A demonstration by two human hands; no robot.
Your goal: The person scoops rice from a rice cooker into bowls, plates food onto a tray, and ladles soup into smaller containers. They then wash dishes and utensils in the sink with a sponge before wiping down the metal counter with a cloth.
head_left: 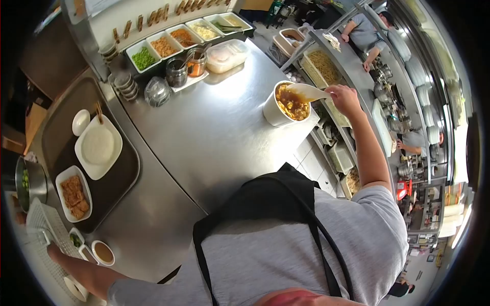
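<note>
Kitchen, steel counter (204,127) before person. Right hand (345,100) closed around handle of white spoon (312,93); spoon's other end in chunky brown food (293,108) inside white tub (277,113), just left of hand. Beyond hand, noodle tray (324,67) on shelf. Left hand (55,252) well apart from right, near white basket (43,218); cannot tell whether gripping anything. Sauce cup (103,252) near left wrist, dark tray (125,164) beyond.

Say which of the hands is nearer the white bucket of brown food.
Right. The right hand is just beside the bucket, holding a white spoon over its rim. The left hand is far off, by the white basket.
</note>
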